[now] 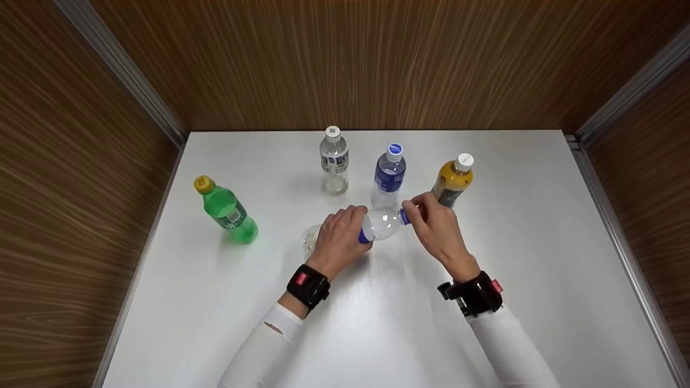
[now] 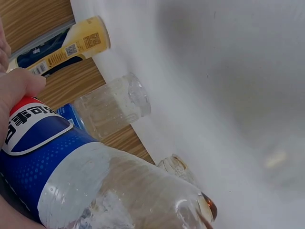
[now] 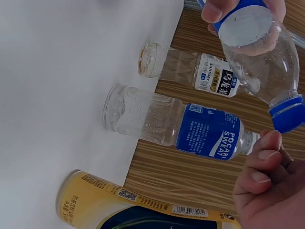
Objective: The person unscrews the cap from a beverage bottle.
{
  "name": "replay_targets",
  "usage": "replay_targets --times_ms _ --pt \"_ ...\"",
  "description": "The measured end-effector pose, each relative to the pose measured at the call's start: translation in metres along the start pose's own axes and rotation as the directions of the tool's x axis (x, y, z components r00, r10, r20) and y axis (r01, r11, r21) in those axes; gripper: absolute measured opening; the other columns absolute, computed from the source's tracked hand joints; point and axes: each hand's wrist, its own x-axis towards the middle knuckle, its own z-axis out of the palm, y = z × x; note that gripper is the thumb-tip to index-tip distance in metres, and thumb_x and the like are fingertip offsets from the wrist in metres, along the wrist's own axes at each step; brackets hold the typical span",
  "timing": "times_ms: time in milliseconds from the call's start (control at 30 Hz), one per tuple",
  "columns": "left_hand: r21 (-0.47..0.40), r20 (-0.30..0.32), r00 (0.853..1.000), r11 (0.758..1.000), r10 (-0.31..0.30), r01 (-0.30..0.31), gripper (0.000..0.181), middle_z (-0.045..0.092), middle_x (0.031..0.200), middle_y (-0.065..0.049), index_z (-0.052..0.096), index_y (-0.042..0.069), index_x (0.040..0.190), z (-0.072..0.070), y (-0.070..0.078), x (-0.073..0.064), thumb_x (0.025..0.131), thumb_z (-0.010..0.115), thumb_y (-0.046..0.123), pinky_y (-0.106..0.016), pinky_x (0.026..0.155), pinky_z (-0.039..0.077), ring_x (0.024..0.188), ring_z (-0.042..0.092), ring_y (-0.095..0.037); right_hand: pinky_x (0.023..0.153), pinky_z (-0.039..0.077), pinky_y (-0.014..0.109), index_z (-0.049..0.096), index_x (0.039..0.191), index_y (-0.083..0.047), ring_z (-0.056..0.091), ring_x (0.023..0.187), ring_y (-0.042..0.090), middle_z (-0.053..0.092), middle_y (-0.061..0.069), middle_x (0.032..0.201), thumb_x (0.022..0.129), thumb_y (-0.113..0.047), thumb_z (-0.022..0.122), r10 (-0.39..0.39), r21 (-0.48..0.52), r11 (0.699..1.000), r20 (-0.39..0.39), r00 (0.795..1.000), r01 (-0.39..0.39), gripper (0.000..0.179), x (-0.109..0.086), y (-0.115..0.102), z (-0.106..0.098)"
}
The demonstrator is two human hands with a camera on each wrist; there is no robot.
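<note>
My left hand (image 1: 340,237) grips a clear plastic Pepsi bottle (image 2: 138,191) around its blue label. The bottle is held tilted, its neck pointing right towards my other hand. A blue cap (image 3: 288,114) sits on the neck. Right at this cap is my right hand (image 1: 437,226), fingers curled. In the right wrist view its fingertips (image 3: 270,139) are beside the cap's end; whether they pinch it is unclear. Just behind stands a Pocari Sweat bottle (image 1: 390,175) with a blue label.
Upright on the white table (image 1: 377,334) are a clear bottle with a white cap (image 1: 335,161), a yellow bottle (image 1: 453,178) and a green bottle with a yellow cap (image 1: 230,215). A clear, crumpled-looking thing (image 1: 311,240) is partly behind my left hand. Wood-grain panels (image 1: 356,64) surround the table.
</note>
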Motion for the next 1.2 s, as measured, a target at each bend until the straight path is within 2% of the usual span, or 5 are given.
replay_targets --times_ms 333,600,867,1000,1200 --pt "-0.013 0.025 0.999 1.000 -0.021 0.022 0.065 0.069 0.114 -0.010 0.060 0.007 0.128 -0.001 0.000 0.000 0.075 0.092 0.028 -0.041 0.083 0.055 0.099 0.067 -0.026 0.059 0.047 0.028 0.064 0.107 -0.002 0.056 0.066 0.015 0.067 0.005 0.083 0.103 -0.022 0.066 -0.072 0.035 0.997 0.037 0.997 0.071 0.020 -0.001 -0.001 0.000" --pt "-0.059 0.031 0.999 0.997 -0.039 0.040 0.065 0.069 0.115 -0.009 0.060 0.006 0.127 -0.001 0.000 -0.001 0.075 0.092 0.026 -0.041 0.084 0.054 0.100 0.067 -0.026 0.061 0.048 0.030 0.064 0.114 0.000 0.056 0.072 0.014 0.066 0.005 0.088 0.103 -0.018 0.066 -0.152 0.056 0.987 0.062 0.987 0.148 0.021 0.000 0.001 -0.004" --pt "-0.093 0.030 0.999 0.995 -0.044 0.047 0.064 0.069 0.114 -0.009 0.060 0.007 0.126 0.000 -0.002 -0.001 0.074 0.092 0.027 -0.041 0.082 0.054 0.098 0.067 -0.026 0.079 0.058 0.035 0.064 0.122 0.003 0.065 0.090 0.014 0.067 0.010 0.105 0.102 -0.014 0.067 -0.212 0.102 0.974 0.096 0.973 0.202 0.026 -0.001 0.002 -0.008" --pt "-0.115 0.035 0.998 0.992 -0.050 0.054 0.064 0.069 0.115 -0.009 0.060 0.007 0.126 0.000 -0.003 -0.001 0.075 0.092 0.027 -0.042 0.084 0.055 0.099 0.067 -0.026 0.086 0.059 0.034 0.063 0.123 0.003 0.066 0.095 0.014 0.066 0.011 0.109 0.101 -0.012 0.067 -0.232 0.136 0.967 0.110 0.967 0.216 0.027 -0.002 0.003 -0.010" --pt "-0.150 0.064 0.995 0.985 -0.074 0.082 0.065 0.069 0.119 -0.009 0.059 0.007 0.127 -0.001 -0.003 0.000 0.075 0.093 0.027 -0.043 0.088 0.054 0.103 0.067 -0.027 0.090 0.056 0.027 0.061 0.131 0.005 0.066 0.100 0.016 0.065 0.012 0.113 0.098 -0.007 0.070 -0.280 0.183 0.949 0.114 0.953 0.257 0.036 -0.002 0.004 -0.012"
